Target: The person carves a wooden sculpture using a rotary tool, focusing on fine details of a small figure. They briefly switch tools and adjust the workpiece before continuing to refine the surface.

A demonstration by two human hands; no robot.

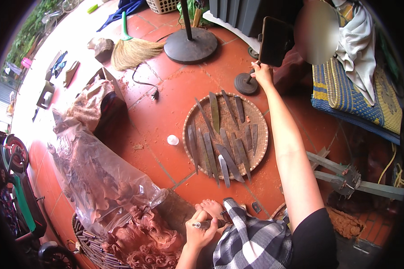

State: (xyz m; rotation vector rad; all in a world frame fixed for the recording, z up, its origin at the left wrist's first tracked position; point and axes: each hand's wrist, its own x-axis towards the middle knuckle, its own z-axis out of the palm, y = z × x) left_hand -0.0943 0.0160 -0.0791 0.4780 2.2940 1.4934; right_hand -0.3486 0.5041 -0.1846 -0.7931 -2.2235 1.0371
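Observation:
At the lower edge, my left hand (199, 231) is closed round a grey cylindrical hand tool (208, 223) with a round metal end. Beside it lies a reddish carved wood piece (143, 235) with deep relief, partly under clear plastic sheeting (107, 179). My right arm reaches far forward, and my right hand (262, 75) grips the thin pole of a phone stand. Its dark phone (275, 42) is above the hand, and its round base (246, 84) rests on the floor. A round woven tray (263, 148) between my arms carries several long, flat, pointed blades (229, 162).
Left of the tray stands a small white container (173, 140). Farther off are a straw broom (134, 54), a black round stand base (191, 46) and a cord plug (155, 95). Metal bars (345, 177) lie right of my arm; folded mats (359, 98) sit behind them.

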